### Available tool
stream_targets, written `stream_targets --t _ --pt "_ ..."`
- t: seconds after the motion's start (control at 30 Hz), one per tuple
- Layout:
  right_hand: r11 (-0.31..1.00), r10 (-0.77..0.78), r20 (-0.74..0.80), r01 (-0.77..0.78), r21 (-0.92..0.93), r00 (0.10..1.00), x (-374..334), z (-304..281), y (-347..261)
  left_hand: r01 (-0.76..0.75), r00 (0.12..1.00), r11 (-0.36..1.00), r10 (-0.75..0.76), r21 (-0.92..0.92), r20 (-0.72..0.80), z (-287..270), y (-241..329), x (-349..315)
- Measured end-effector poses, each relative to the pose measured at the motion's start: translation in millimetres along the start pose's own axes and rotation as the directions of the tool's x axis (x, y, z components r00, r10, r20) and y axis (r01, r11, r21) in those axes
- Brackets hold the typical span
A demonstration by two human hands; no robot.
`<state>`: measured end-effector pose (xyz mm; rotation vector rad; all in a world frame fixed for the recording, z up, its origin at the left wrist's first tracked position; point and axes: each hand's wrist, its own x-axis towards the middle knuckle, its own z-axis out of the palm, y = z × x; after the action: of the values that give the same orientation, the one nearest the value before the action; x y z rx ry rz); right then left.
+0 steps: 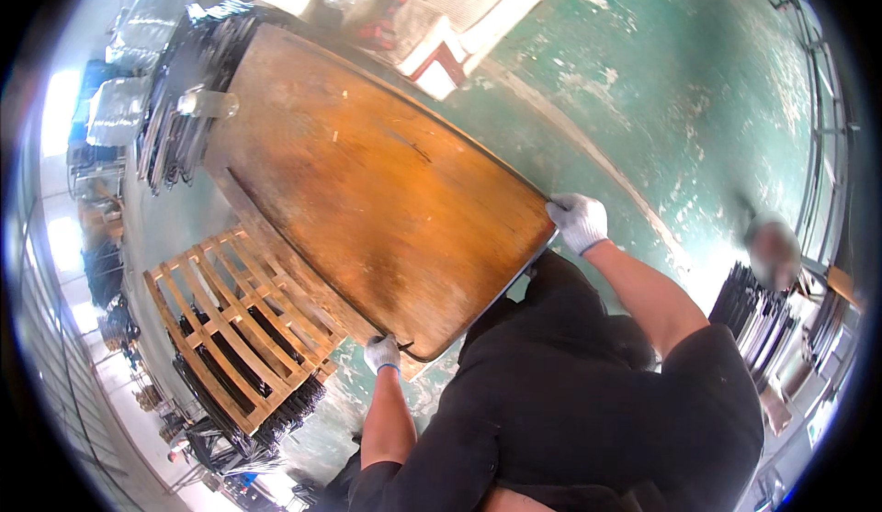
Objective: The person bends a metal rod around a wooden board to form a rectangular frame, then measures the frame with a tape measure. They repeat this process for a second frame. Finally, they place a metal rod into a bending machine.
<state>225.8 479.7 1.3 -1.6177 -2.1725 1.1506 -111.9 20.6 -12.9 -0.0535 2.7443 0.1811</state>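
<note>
A large worn wooden tabletop [386, 200] stretches away in front of me. A thin dark metal tube [285, 233] runs along its left side and bends around the near left corner. Dark edging also follows the near and right sides. My left hand [381, 353], in a white knitted glove, is closed around the dark tube at the near left corner. At the near right corner, my right hand [577, 221], gloved alike, is closed on the dark tube along the edge; its fingertips are partly hidden.
A wooden pallet [243, 315] sits left of the table on dark metal parts. Bundled dark tubes [175, 99] and a clear plastic-like cylinder [208, 103] are at the far left end. A red power tool [390, 16] lies on a pale surface beyond. More stacked parts [749, 315] stand right.
</note>
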Motion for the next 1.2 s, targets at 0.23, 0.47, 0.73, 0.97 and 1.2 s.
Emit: stream_targets --t 0.23,0.47,0.73,0.97,1.2 --pt "0.999 0.021 -0.012 -0.021 0.04 1.0 1 5 4 0.027 1.0 0.999 -0.027 -0.045 -0.012 2 -6 -2" --pt "0.997 0.042 -0.01 -0.041 0.059 0.999 1 2 0 0.037 0.999 0.997 -0.036 -0.061 0.013 1 -6 -3" --pt "0.998 0.028 -0.018 -0.027 0.063 0.999 3 5 8 0.018 0.999 1.0 -0.017 -0.025 0.032 2 -4 6" --pt "0.997 0.06 0.016 -0.06 0.038 0.998 4 10 10 0.112 0.985 0.993 -0.108 -0.026 0.135 8 -28 38" --pt "0.99 0.117 0.146 -0.128 0.065 0.982 6 -11 -1 0.103 0.972 0.995 -0.103 0.011 0.211 8 -20 38"
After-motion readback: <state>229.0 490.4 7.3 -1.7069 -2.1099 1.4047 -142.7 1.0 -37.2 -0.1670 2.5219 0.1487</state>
